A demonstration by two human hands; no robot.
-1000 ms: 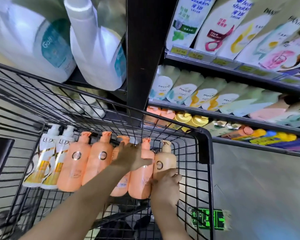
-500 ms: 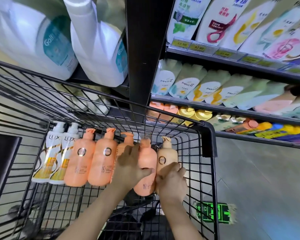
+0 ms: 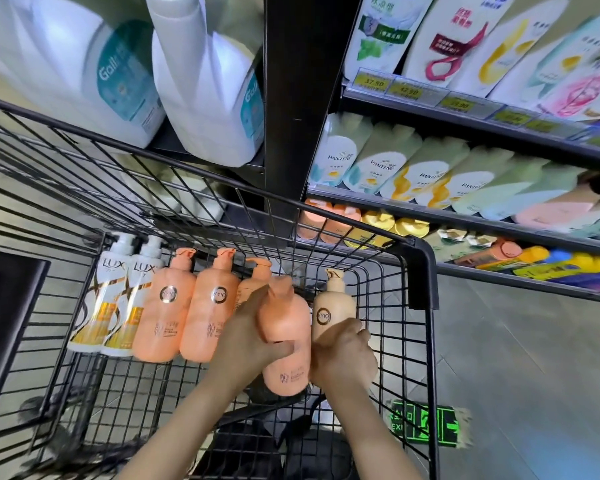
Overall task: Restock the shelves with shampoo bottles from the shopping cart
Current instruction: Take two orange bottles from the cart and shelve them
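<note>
Inside the black wire shopping cart (image 3: 426,271) stands a row of pump bottles. My left hand (image 3: 246,341) grips an orange shampoo bottle (image 3: 284,327), which sits higher and nearer than its neighbours. My right hand (image 3: 343,355) grips the lower part of a pale beige pump bottle (image 3: 333,310) at the row's right end. To the left stand more orange bottles (image 3: 187,310) and two white LUX bottles (image 3: 115,299). The lowest shelf (image 3: 499,271) to the right holds orange and yellow bottles.
Large white detergent jugs (image 3: 205,81) sit on a shelf above the cart. A black upright post (image 3: 298,98) divides the shelving. Pantene bottles (image 3: 395,168) fill the middle shelf, with taller bottles above. A green exit marker (image 3: 426,427) glows on the grey floor.
My left hand has closed round the orange bottle and raised it out of the row toward me. My right hand stays on the beige bottle. The view has shifted slightly.
</note>
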